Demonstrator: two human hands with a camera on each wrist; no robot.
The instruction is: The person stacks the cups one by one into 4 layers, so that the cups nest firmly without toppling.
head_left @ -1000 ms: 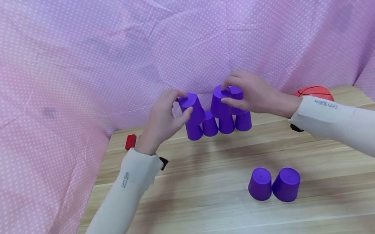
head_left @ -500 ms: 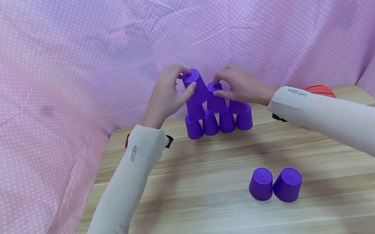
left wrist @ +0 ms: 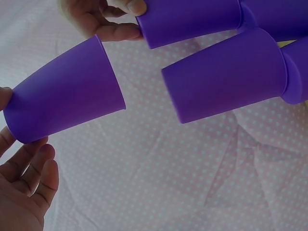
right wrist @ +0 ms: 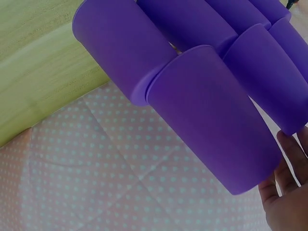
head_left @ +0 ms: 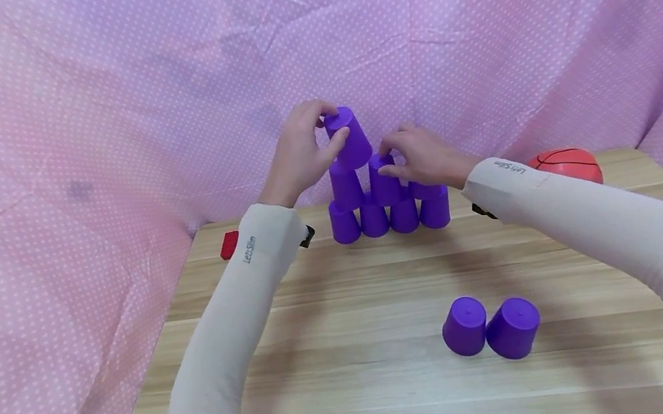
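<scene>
Red block (head_left: 229, 245) at nine o'clock from stacked cups (head_left: 374, 219). Your left hand (head_left: 301, 154) pinches raised cup (head_left: 352, 140), mouth down, just apart from stack, at eleven o'clock from middle second-tier cup (head_left: 385, 186). Your right hand (head_left: 425, 156) pinches that middle cup near its top. Cups look light, stiff, smooth, perhaps slippery; best held lightly near narrow end. Spare cups (head_left: 465, 328) at five o'clock; ball (head_left: 566, 167) at three.
</scene>
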